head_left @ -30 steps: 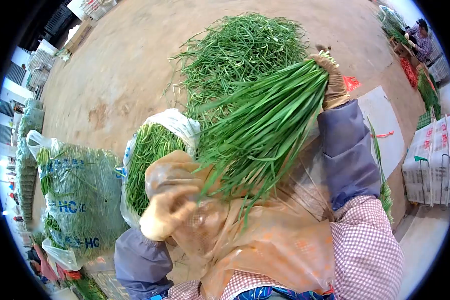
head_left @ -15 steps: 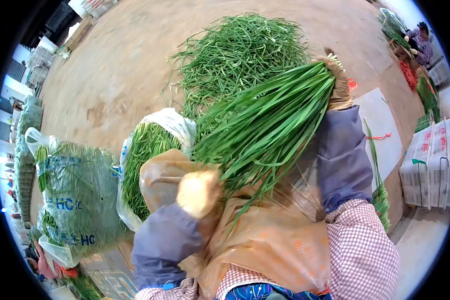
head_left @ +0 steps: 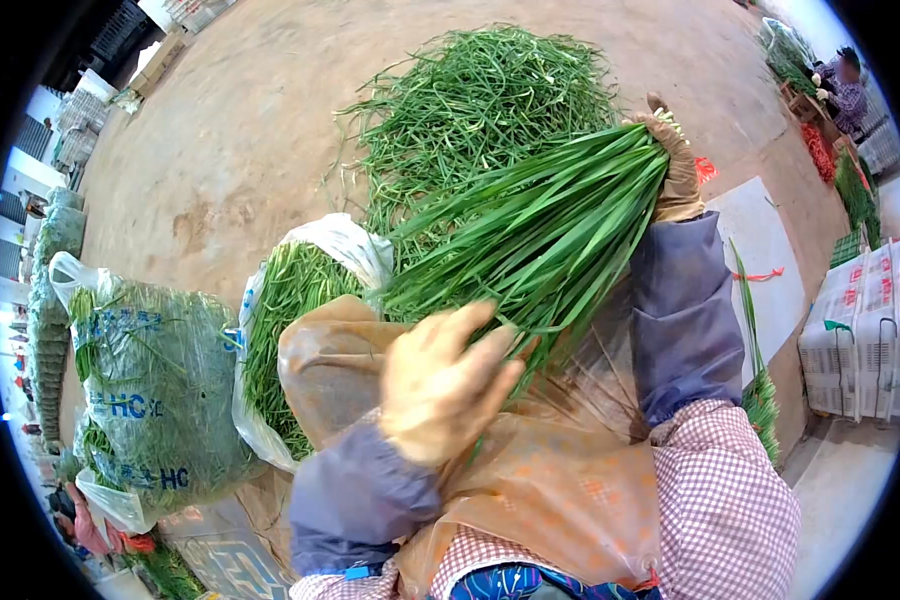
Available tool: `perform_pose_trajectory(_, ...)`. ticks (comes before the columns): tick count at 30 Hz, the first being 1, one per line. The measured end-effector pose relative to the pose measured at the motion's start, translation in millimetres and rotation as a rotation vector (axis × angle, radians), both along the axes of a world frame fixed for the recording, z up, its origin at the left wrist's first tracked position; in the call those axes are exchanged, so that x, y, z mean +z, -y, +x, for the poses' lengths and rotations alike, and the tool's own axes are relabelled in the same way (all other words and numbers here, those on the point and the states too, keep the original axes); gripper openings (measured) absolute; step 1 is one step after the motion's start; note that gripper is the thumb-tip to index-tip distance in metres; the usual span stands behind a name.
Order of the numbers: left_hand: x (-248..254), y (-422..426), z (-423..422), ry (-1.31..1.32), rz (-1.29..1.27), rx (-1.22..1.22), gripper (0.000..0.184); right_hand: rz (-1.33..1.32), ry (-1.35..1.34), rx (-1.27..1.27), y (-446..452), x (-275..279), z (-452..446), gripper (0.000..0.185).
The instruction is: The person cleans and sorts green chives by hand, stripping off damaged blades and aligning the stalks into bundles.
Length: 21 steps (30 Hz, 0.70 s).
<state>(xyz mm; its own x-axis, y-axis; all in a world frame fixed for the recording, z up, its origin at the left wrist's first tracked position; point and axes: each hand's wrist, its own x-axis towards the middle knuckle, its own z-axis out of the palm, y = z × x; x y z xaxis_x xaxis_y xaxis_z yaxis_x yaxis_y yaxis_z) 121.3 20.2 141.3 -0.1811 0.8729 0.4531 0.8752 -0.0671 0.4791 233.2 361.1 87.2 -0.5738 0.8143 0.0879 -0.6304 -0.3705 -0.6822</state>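
Note:
A big bunch of long flat green leaves, which look like garlic chives (head_left: 555, 225), stretches across in front of me. My right hand (head_left: 679, 175), in a brown glove, is closed around its pale stem ends. The leaves fan out down and to the left, over the brown plastic apron (head_left: 560, 480) on my lap. Close to the drooping leaf tips is my left hand (head_left: 448, 385), slightly blurred, its fingers apart and nothing seen gripped in them. Beyond the bunch, a loose heap of green leaves (head_left: 490, 95) lies on the floor.
At my left stands an open white bag (head_left: 375, 250) full of greens, beside a packed clear plastic bag (head_left: 160, 390). To the right are a pale flat sheet (head_left: 770, 235), more chives (head_left: 762, 415) and white crates (head_left: 855, 335). A person (head_left: 846, 95) sits at the far right.
My left hand has moved up and right toward the leaf tips, and its fingers have spread from a closed shape. My right hand keeps its hold in nearly the same place.

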Motion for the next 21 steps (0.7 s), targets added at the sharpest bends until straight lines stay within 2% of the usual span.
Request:
perform_pose_trajectory(3, -24.9, -35.7, 14.5, -0.068, -0.125, 0.028, 0.048, 0.020, 0.016, 0.001, 4.1, 2.0, -1.2, 0.045)
perform_pose_trajectory(4, -44.2, -42.0, 11.8, -0.106, -0.112, 0.034, 0.034, 0.030, 0.007, -0.002, 4.1, 3.0, -2.4, 0.045)
perform_pose_trajectory(6, -70.6, -31.5, 5.9, -0.069, -0.420, -0.057, 0.018, 0.041, 0.015, -0.048, 4.2, 5.4, 1.4, 0.046)
perform_pose_trajectory(7, -88.0, -19.2, 2.6, -0.081, -0.436, -0.078, 0.012, 0.046, -0.010, -0.045, 3.7, 7.2, 3.0, 0.045)
perform_pose_trajectory(8, -99.2, -5.2, -1.2, -0.093, -0.456, -0.100, 0.009, 0.047, -0.035, -0.043, 3.2, 9.4, 5.3, 0.045)
perform_pose_trajectory(10, -87.7, 15.4, -14.4, -0.040, -0.753, -0.156, 0.019, 0.000, -0.019, -0.070, 0.1, 14.7, 10.8, 0.044)
perform_pose_trajectory(12, -77.9, 35.3, -25.9, 0.051, -0.490, -0.111, 0.015, -0.015, -0.012, -0.050, -1.2, 19.3, 15.5, 0.044)
perform_pose_trajectory(13, -66.3, 40.8, -37.0, 0.085, -0.555, -0.111, 0.017, 0.045, -0.052, -0.116, 3.7, 20.4, 11.5, 0.044)
perform_pose_trajectory(16, -27.5, 52.9, -62.4, 0.186, -0.657, -0.073, 0.020, 0.054, -0.048, -0.105, 13.2, 25.4, 6.6, 0.044)
perform_pose_trajectory(17, -23.5, 55.1, -69.1, 0.305, -0.626, -0.043, 0.021, -0.050, -0.005, -0.121, 9.3, 23.5, 7.5, 0.044)
perform_pose_trajectory(18, -20.4, 56.4, -74.5, 0.423, -0.594, -0.021, 0.022, -0.029, 0.019, -0.113, 18.0, 32.6, 7.7, 0.048)
perform_pose_trajectory(19, -12.0, 53.9, -77.4, 0.448, -0.570, 0.029, 0.023, 0.034, 0.041, -0.068, 11.7, 37.4, 8.4, 0.030)
perform_pose_trajectory(21, -16.7, 52.0, -81.1, 0.597, -0.508, 0.161, 0.023, 0.150, 0.062, 0.035, -13.3, 63.3, 23.1, 0.021)
